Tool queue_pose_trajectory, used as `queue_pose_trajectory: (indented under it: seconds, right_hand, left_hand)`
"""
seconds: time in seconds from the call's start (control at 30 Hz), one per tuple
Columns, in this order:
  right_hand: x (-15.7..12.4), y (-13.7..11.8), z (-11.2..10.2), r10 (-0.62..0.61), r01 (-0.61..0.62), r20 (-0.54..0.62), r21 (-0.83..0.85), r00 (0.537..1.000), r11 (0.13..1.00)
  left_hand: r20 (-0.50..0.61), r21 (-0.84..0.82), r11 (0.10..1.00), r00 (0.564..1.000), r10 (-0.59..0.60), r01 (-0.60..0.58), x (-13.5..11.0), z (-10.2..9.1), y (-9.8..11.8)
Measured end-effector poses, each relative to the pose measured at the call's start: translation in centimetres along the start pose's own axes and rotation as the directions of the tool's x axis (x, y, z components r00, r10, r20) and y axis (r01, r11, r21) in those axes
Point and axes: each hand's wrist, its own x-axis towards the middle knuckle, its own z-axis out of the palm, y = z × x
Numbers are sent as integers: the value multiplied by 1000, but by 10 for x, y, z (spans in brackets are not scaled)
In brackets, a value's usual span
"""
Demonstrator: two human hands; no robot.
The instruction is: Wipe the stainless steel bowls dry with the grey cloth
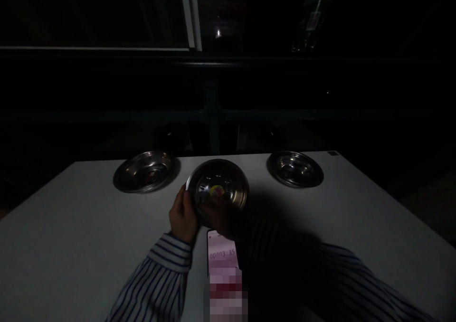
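A shiny metal bowl [235, 179] with a yellow-and-red sticker inside is tilted toward me in the middle of the table. My left hand [183, 217] grips its left rim, thumb on the near side. Deep in shadow, my right hand [223, 215] reaches over the bowl's near edge, its fingers bent against the inside. Something dark and greyish seems to be under those fingers, too dim to name. Below the bowl lies a phone [221, 246] with a lit pink screen showing timer digits; its lower part is pixelated.
On the white table [89, 236], one metal basin [144, 172] stands at the back left and another [296, 169] at the back right. Behind the table's far edge is a dark window frame [194, 18] with reflections. A bottle shape [313, 20] shows faintly at the upper right.
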Motion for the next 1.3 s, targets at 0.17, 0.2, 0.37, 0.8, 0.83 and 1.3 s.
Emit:
queue_pose_trajectory:
  seconds: [0.17,0.2,0.37,0.8,0.83,1.3]
  right_hand:
    - [36,8,0,120,-134,-69,-274,990,952]
    - [39,13,-2,147,-162,-71,-303,987,939]
    - [41,12,-1,239,-243,-46,-190,970,951]
    - [37,-11,1,235,-200,-34,411,971,889]
    - [33,-12,1,182,-163,-17,368,983,915]
    - [7,11,-4,-4,1,118,25,993,1000]
  left_hand:
    - [2,7,999,999,-47,47,1,-2,0]
    - [3,8,998,998,-57,57,1,-2,0]
    - [12,-20,998,998,-66,67,3,0,-5]
    - [-40,-31,994,994,-105,104,6,0,-8]
    - [-63,-19,995,993,-104,103,6,-1,-8]
    - [-45,19,997,996,-78,79,4,-2,4]
